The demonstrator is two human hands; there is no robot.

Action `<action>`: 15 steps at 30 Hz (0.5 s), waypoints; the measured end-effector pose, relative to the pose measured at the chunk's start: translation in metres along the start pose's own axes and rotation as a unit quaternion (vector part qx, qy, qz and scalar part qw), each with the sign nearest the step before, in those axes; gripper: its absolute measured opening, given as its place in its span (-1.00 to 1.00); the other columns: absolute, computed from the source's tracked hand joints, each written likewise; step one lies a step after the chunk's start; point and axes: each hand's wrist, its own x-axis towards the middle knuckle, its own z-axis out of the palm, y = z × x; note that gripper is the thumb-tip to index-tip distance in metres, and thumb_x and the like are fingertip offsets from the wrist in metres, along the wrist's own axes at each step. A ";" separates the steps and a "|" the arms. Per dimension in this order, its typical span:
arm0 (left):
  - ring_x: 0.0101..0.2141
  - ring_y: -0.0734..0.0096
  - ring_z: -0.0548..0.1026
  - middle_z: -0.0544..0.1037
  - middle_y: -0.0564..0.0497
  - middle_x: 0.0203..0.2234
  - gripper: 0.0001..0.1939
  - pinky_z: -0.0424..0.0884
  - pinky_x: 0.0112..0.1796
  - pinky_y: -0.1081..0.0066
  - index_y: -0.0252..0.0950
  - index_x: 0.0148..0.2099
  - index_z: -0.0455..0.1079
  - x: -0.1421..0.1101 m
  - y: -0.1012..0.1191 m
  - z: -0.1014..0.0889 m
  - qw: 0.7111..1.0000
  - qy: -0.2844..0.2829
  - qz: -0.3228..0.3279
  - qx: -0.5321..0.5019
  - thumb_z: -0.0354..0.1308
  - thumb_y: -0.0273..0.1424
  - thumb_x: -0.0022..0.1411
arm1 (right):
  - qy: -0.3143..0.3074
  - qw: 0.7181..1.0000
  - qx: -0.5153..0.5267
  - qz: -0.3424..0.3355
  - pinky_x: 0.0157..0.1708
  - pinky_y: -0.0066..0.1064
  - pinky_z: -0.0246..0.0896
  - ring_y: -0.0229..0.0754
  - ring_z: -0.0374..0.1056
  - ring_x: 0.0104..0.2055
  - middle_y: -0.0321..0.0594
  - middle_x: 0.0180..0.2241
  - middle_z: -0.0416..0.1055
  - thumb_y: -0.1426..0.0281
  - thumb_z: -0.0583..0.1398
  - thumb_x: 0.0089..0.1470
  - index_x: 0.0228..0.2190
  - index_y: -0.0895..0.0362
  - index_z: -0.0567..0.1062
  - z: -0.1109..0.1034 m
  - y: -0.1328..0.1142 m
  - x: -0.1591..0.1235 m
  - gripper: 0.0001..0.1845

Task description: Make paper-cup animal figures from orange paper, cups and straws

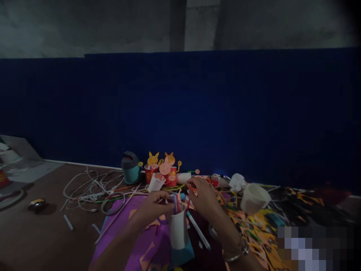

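A white paper cup [178, 232] stands in front of me, with several red and blue sticks or pens rising from it. My left hand [154, 207] is at the cup's left rim, its fingers bent together by the sticks. On the other side, my right hand [206, 198] is raised behind the rim with curled fingers. A bit of orange shows by its fingertips; whether it is held is unclear. Under the cup lies blue paper [184, 258], and a white marker [199, 230] rests to its right. Purple paper [115, 248] with orange cut-outs spreads at left.
Red cups [170, 177] with paper animal heads stand at the back, beside a teal-and-grey container [131, 169]. Tangled white cables [87, 188] lie left. Yellow paper scraps [262, 241], a white bowl-like container [255, 198] and crumpled paper [237, 182] are right. A blue partition [180, 113] rises behind.
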 end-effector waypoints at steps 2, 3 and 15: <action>-0.53 0.50 0.32 0.39 0.11 -0.61 -0.90 0.22 -0.47 0.52 -0.35 -0.46 0.41 0.002 -0.006 0.002 0.998 -0.038 -0.028 -0.045 0.13 -0.50 -0.14 | -0.036 0.992 0.106 -0.052 -0.11 -0.28 0.10 -0.12 0.27 -0.13 -0.21 -0.25 0.41 0.60 0.12 -0.09 -0.31 0.08 0.46 -0.003 -0.013 -0.003 -0.72; -0.52 0.51 0.31 0.38 0.12 -0.61 -0.89 0.21 -0.47 0.52 -0.36 -0.46 0.41 0.003 -0.009 0.003 0.995 -0.059 -0.040 -0.066 0.12 -0.53 -0.16 | -0.060 0.983 0.156 -0.078 -0.09 -0.32 0.11 -0.16 0.26 -0.11 -0.24 -0.23 0.40 0.61 0.12 -0.10 -0.31 0.07 0.46 -0.003 -0.019 -0.004 -0.70; -0.40 0.42 0.40 0.49 0.10 -0.48 -0.65 0.30 -0.37 0.48 -0.34 -0.20 0.43 -0.001 -0.015 0.007 0.984 -0.133 -0.055 -0.108 0.22 -0.53 -0.15 | -0.111 0.968 0.220 -0.058 -0.16 -0.35 0.12 -0.19 0.27 -0.20 -0.26 -0.32 0.39 0.56 0.21 -0.09 -0.52 0.07 0.54 0.023 -0.030 -0.010 -0.84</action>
